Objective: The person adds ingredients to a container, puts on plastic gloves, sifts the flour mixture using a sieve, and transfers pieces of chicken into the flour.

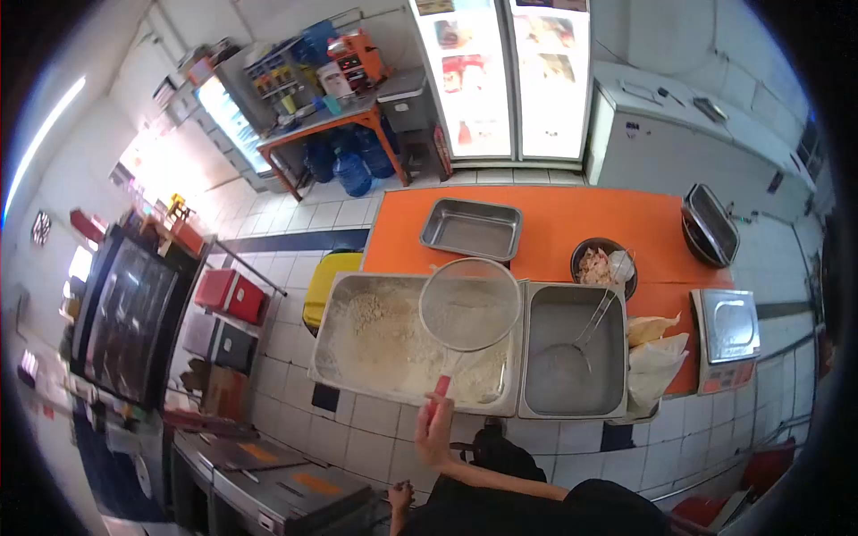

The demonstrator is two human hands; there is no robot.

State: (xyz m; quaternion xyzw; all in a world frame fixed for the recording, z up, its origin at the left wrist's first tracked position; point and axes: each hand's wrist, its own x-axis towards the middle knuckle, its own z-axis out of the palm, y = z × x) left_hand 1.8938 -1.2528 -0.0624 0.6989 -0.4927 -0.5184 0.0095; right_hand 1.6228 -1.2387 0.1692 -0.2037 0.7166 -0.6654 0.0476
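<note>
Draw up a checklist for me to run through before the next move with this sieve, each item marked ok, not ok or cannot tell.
1. Right hand gripping the sieve by its red handle: ok.
2. Sieve wholly within the outline of the floury tray: not ok; in this view its hoop overlaps the far rim.
3. Mesh empty: cannot tell; the pale background hides any residue.
4. Tray free of pale lumps: not ok; a patch lies toward its left end.
5. Left hand away from the tray: ok; whether it holds anything, cannot tell.
</note>
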